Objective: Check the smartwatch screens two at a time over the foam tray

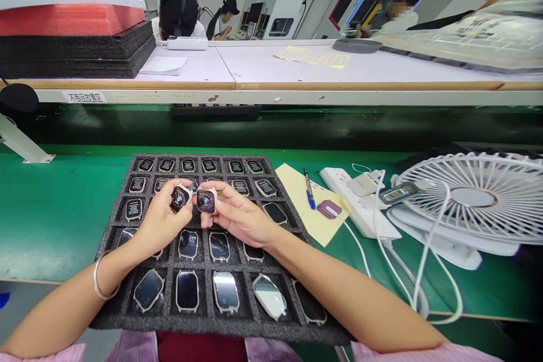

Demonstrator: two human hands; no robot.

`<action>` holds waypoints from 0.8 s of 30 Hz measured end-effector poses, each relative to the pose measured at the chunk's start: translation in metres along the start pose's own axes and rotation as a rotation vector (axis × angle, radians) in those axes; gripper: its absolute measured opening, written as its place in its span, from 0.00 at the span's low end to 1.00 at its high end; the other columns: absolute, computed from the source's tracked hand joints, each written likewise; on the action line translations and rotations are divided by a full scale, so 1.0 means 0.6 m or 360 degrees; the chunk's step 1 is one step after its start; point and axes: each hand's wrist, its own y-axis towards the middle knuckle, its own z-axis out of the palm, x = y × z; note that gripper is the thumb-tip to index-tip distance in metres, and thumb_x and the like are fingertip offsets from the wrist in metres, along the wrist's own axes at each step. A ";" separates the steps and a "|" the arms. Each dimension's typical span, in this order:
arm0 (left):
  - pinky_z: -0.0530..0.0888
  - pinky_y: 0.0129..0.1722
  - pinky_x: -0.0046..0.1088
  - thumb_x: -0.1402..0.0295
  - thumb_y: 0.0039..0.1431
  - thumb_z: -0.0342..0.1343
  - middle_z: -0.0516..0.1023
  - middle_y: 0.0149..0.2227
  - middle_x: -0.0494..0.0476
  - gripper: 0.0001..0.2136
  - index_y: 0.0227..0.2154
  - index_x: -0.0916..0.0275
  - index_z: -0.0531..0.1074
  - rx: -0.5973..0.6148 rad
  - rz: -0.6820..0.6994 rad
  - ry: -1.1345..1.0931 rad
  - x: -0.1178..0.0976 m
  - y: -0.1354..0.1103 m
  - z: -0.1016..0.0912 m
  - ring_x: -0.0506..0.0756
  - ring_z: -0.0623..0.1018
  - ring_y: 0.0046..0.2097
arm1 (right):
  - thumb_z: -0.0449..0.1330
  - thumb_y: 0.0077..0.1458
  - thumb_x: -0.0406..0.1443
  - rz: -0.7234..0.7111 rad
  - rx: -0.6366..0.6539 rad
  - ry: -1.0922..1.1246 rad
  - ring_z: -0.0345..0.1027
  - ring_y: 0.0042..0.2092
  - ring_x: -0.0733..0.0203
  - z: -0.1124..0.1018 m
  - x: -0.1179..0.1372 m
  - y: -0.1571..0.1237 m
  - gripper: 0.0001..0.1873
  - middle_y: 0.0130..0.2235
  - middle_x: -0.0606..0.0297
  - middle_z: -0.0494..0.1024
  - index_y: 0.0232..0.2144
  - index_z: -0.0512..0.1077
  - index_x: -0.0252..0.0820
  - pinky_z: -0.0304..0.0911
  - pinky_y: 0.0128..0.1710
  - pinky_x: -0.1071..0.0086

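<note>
My left hand (167, 212) grips a strapless smartwatch (180, 198) between thumb and fingers, its screen lit. Close beside it, my right hand (237, 212) pinches a second smartwatch (206, 201), also with a lit screen. Both are held above a black foam tray (167, 319) divided into square compartments. Several watch cases lie in it: those in the back rows show small white text on their screens, while a front-row watch (187, 291) has a dark screen. My hands and forearms cover some of the compartments.
Right of the tray lie yellow paper (292, 181), a blue marker (309, 189), a purple item (329, 209) and a white power strip (360, 203) with cables. A white fan (473, 198) stands farther right. Behind runs a raised shelf (254, 68) bearing foam sheets (72, 48); several people sit beyond.
</note>
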 end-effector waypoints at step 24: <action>0.72 0.41 0.31 0.68 0.53 0.57 0.77 0.39 0.54 0.18 0.48 0.61 0.67 0.0025 0.0010 -0.0052 0.003 -0.003 0.001 0.54 0.76 0.39 | 0.67 0.56 0.45 -0.0022 0.0019 -0.0036 0.75 0.35 0.64 -0.006 -0.003 0.001 0.23 0.39 0.67 0.78 0.52 0.69 0.49 0.66 0.42 0.66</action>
